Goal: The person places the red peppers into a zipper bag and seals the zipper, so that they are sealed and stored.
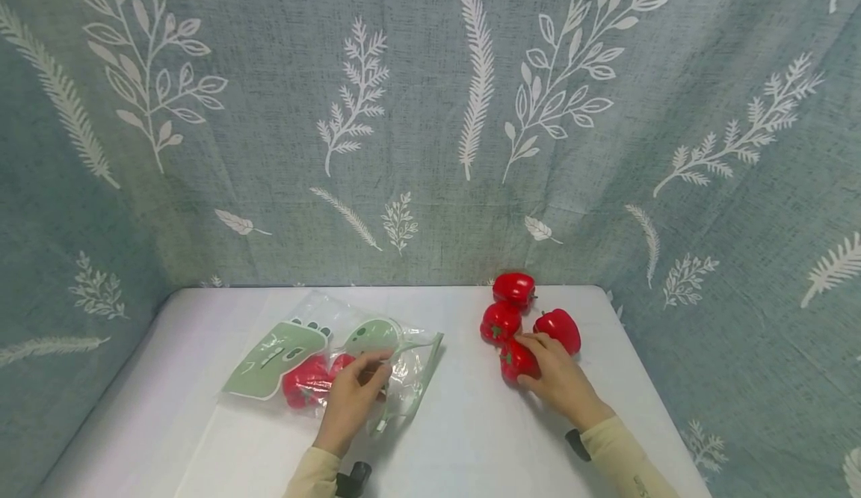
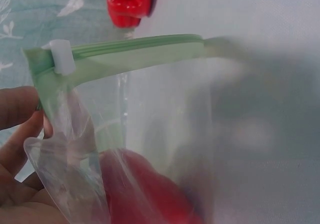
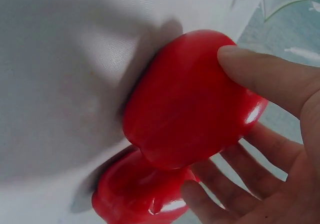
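Note:
A clear zip bag (image 1: 276, 360) with green cartoon prints lies on the left side of the table, red bell peppers (image 1: 306, 382) inside it. My left hand (image 1: 353, 401) pinches the bag's edge near its mouth; the left wrist view shows the green zip strip (image 2: 137, 49) and white slider (image 2: 62, 57) beside the fingertips. On the right, my right hand (image 1: 558, 380) grips a red bell pepper (image 1: 516, 363), thumb on one side and fingers round the other. In the right wrist view another pepper (image 3: 142, 191) lies right beside the held one (image 3: 185, 99).
Behind the right hand lie more red bell peppers: one (image 1: 501, 320) close to the held pepper, one (image 1: 514, 287) at the table's back edge, one (image 1: 561, 330) to the right. A leaf-patterned curtain (image 1: 430, 206) surrounds the white table (image 1: 457, 438).

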`<act>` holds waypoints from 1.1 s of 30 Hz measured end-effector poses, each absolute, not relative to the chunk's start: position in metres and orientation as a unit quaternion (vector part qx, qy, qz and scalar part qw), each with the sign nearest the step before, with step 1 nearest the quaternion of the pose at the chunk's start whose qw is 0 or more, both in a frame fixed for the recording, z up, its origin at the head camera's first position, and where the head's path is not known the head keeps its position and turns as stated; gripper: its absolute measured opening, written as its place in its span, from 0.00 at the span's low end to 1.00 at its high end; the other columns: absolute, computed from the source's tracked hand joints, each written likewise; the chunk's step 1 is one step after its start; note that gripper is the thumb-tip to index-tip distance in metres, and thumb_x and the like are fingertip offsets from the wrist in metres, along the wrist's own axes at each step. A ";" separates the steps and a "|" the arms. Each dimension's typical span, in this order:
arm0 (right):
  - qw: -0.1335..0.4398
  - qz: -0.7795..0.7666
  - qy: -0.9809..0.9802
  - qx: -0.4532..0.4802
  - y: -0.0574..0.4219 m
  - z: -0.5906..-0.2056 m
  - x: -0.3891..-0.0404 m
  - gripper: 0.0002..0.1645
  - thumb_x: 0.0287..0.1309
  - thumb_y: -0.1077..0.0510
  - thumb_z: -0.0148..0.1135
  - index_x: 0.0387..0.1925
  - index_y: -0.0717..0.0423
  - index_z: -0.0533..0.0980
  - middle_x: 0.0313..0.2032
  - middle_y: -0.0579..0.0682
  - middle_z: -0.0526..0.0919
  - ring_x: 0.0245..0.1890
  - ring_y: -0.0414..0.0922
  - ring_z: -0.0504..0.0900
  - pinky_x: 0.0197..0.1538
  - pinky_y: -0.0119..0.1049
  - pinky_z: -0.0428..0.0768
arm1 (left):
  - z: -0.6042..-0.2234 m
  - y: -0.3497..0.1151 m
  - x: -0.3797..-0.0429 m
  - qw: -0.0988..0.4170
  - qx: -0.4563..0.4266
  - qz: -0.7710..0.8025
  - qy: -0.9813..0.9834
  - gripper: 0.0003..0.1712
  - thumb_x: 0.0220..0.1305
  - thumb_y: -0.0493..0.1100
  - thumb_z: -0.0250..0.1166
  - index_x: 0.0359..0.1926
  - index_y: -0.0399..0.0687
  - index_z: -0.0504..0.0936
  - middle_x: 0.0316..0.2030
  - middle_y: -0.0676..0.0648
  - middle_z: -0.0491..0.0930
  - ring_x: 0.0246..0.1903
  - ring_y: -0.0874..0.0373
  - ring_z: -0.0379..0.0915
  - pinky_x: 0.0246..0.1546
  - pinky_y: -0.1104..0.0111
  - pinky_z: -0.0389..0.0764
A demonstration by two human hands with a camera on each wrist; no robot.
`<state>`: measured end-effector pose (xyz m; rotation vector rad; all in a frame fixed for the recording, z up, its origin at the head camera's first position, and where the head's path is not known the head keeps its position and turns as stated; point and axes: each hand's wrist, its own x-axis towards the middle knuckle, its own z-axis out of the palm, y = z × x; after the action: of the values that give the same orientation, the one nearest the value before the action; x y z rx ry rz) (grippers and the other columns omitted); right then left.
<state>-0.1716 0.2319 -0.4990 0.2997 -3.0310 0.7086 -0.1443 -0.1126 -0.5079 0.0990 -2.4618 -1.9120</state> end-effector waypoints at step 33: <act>0.016 0.246 -0.968 0.035 0.210 -0.502 -0.152 0.47 0.39 0.49 0.86 0.62 0.51 0.75 0.51 0.49 0.79 0.51 0.50 0.80 0.50 0.50 0.85 | -0.506 -0.112 -0.146 -0.004 0.046 -0.602 -0.797 0.16 0.70 0.41 0.66 0.57 0.48 0.83 0.42 0.47 0.83 0.38 0.54 0.79 0.36 0.69 0.84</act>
<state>-0.1516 0.2099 -0.5023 0.1080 -3.0118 0.7666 -0.1460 -0.1119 -0.5064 0.1456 -2.5107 -1.8961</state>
